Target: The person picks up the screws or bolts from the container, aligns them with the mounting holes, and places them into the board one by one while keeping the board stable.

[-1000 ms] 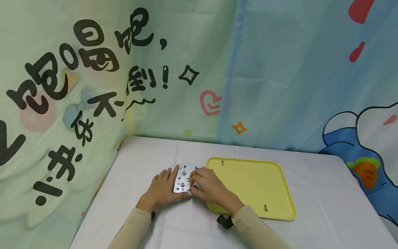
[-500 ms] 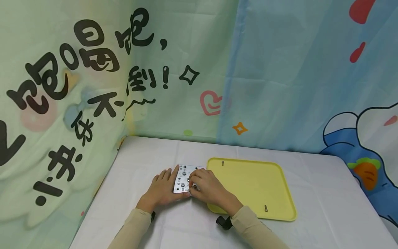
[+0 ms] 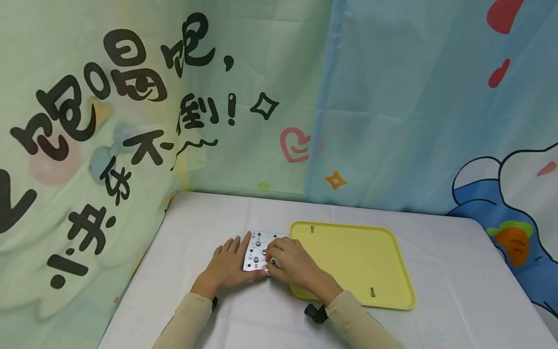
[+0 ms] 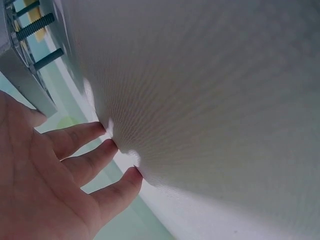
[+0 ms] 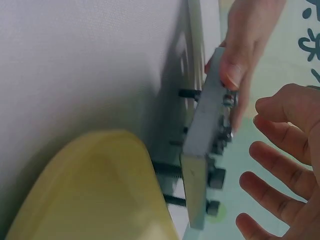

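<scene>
A silver metal plate with several bolts through it stands raised over the white table, the bolt shanks pointing down beneath it. My left hand holds the plate at its left side, thumb along the near edge and index finger along the left edge. Its other fingertips rest on the tablecloth in the left wrist view. Over the plate's right part is my right hand, its fingers curved and thumb tip near the index tip. In the right wrist view these fingertips sit just off the bolt heads, with nothing visible between them.
A yellow tray lies right of the plate, partly under my right forearm. Two loose bolts lie in it, a far bolt and a near bolt. A printed cloth backdrop borders the table behind and at the left.
My right fingers shift very slightly over the plate, while the left hand, plate and tray stay where they were.
</scene>
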A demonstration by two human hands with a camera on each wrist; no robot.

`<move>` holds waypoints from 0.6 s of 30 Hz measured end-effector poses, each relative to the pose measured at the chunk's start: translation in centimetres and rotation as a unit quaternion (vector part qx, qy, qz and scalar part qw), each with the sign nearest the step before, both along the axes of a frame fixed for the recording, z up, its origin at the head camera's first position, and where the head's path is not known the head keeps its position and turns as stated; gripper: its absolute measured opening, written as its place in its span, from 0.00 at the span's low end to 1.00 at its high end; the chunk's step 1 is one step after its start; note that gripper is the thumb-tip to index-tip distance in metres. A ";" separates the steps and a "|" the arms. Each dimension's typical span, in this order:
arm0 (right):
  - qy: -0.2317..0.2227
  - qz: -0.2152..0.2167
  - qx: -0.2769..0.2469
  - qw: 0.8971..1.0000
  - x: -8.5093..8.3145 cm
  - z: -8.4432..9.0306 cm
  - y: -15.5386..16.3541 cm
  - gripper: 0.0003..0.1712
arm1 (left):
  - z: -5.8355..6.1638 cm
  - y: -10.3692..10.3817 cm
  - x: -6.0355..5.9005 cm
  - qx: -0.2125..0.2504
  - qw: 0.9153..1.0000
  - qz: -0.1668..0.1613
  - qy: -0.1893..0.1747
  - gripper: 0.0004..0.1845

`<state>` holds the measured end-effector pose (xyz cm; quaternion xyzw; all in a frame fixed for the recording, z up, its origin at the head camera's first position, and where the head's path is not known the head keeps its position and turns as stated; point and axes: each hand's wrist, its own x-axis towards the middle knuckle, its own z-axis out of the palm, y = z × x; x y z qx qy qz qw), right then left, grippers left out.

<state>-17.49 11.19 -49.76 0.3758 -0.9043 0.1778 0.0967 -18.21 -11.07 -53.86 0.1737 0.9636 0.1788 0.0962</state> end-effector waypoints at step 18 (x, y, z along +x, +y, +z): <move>0.061 -0.090 -0.026 0.994 3.1 1.3 11.0 0.12 | 0.1 0.2 0.2 0.002 1.000 0.003 -0.004 0.63</move>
